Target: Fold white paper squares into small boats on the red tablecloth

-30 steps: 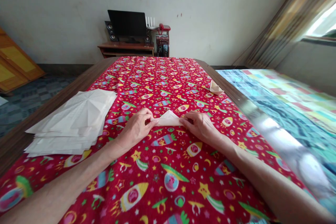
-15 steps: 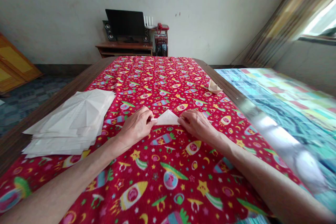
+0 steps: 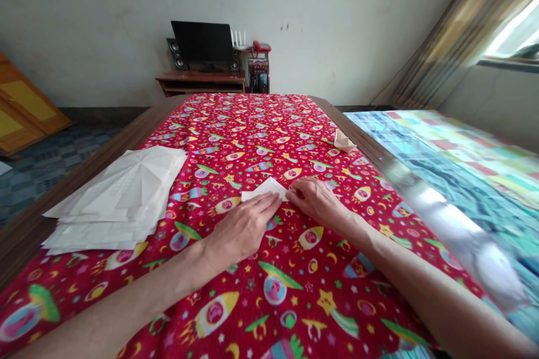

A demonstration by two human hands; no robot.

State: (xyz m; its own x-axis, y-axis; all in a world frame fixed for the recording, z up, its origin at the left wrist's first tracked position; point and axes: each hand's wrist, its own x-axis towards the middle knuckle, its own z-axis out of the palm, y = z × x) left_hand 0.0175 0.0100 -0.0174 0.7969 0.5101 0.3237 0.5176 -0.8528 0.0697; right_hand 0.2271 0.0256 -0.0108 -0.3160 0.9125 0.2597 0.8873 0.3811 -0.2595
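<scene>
On surface (image 3: pixel 269 118) w/ red rocket cloth, folded paper (image 3: pixel 263 188) lies mid; left hand (image 3: pixel 246 230) open, flat on it; right hand (image 3: pixel 318 202) pinches its right edge. At left, paper stack (image 3: pixel 122 196); monitor (image 3: pixel 202 42) by far wall.

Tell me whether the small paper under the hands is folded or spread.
Folded: small paper forms a peaked flap, left hand flat on it.

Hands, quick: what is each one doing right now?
Left hand: open, flat on the folded paper.
Right hand: curled at the paper's right corner; grip cannot be told.
</scene>
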